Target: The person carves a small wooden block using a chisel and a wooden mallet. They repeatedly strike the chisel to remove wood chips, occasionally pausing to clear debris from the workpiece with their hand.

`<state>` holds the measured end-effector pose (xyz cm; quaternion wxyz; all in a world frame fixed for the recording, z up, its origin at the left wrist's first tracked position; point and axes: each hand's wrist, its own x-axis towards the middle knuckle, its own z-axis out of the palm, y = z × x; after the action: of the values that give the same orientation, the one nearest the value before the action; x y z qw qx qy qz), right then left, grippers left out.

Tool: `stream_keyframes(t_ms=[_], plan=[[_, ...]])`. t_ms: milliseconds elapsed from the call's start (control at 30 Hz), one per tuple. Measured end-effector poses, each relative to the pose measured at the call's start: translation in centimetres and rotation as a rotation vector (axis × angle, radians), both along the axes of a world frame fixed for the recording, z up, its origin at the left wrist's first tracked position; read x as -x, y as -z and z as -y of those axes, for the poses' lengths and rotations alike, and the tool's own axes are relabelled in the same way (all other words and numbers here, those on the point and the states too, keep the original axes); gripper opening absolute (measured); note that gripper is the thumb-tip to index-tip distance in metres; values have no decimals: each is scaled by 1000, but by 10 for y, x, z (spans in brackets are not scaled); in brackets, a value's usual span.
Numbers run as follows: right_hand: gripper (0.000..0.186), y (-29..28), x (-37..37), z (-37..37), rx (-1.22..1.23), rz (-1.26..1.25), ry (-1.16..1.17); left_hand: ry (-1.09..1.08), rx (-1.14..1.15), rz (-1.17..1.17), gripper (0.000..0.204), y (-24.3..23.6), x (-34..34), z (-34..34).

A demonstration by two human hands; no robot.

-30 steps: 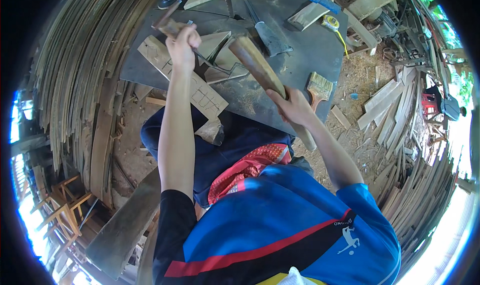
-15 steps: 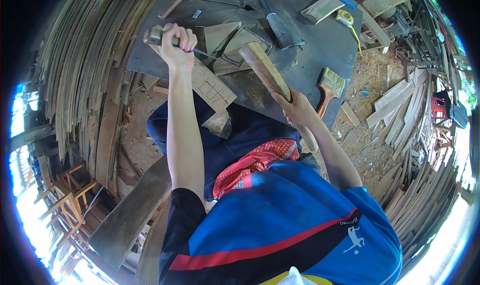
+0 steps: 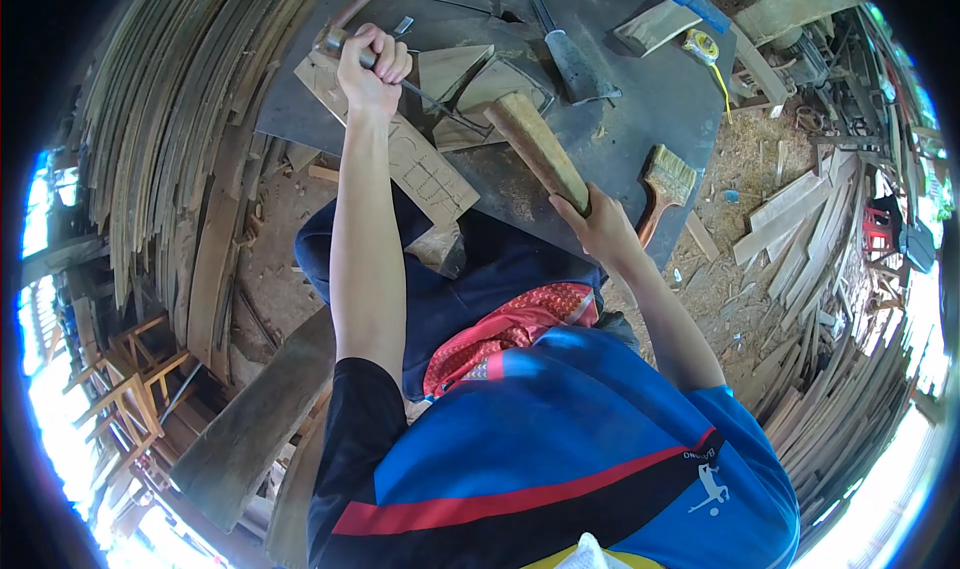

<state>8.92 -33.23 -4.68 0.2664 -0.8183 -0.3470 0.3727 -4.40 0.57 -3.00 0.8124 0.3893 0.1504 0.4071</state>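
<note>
Two hands hold two tools over one dark table (image 3: 625,134): the left hand (image 3: 374,67), knuckles up at the end of a nearly straight arm, is curled tightly around one chisel (image 3: 329,40), its shank slanting rightward over two pale wood pieces (image 3: 450,71). The right hand (image 3: 608,233), its forearm angled inward, wraps one wooden club (image 3: 541,151) — thumb laid along it, upper end toward the chisel. One marked board (image 3: 430,174) lies partly under the left forearm — one brush (image 3: 667,181) and one tape measure (image 3: 701,45) sit farther right.
</note>
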Motion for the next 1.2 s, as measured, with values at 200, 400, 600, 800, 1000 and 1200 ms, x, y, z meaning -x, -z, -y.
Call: stream_keyframes(t_ms=[200,400,600,800,1000,1200], plan=[[61,-3,1,19,29,139,-15,115,-68,-1,24,-4,-4,15],[61,-12,-15,37,91,216,10,177,-18,22,24,5,-21,52],[61,-31,-39,52,169,105,97,83,-88,66,23,-11,-8,41],[60,-37,-33,60,186,-35,124,61,-124,18,23,-5,-9,23],[58,-34,-20,62,175,-104,88,140,-193,-58,22,-1,-9,28],[56,-38,-12,59,165,-170,95,182,-106,-14,21,1,-18,62]])
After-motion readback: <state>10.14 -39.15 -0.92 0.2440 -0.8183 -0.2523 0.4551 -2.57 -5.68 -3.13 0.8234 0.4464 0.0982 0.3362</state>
